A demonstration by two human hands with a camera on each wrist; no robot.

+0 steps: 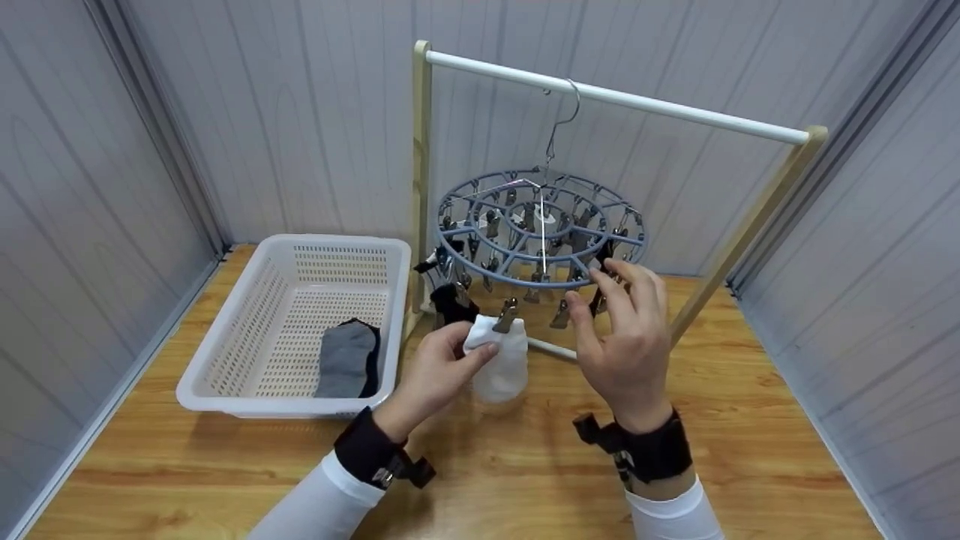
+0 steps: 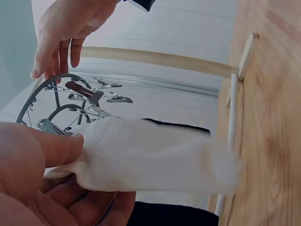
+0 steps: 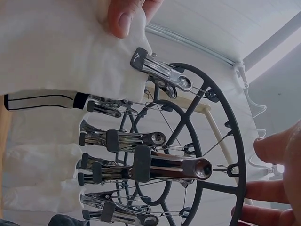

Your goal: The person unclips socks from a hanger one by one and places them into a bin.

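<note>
My left hand (image 1: 435,371) pinches the top edge of a white sock (image 1: 501,371) between thumb and fingers. A metal clip (image 1: 506,315) at the front of the round clip hanger (image 1: 541,283) bites that same edge; in the right wrist view this clip (image 3: 162,73) is on the sock's corner. My right hand (image 1: 628,349) is at the hanger's right front rim, thumb and fingers apart. In the right wrist view, its fingers (image 3: 265,190) reach the blue-grey ring; whether they press on it I cannot tell. More white socks (image 3: 42,160) hang from other clips.
A white basket (image 1: 296,406) stands on the left, with a grey sock (image 1: 346,356) and something black under it. The hanger hooks over the white bar (image 1: 622,97) of a wooden-legged stand. Black items (image 1: 452,304) hang at the hanger's left. Panelled walls surround the wooden table (image 1: 510,480).
</note>
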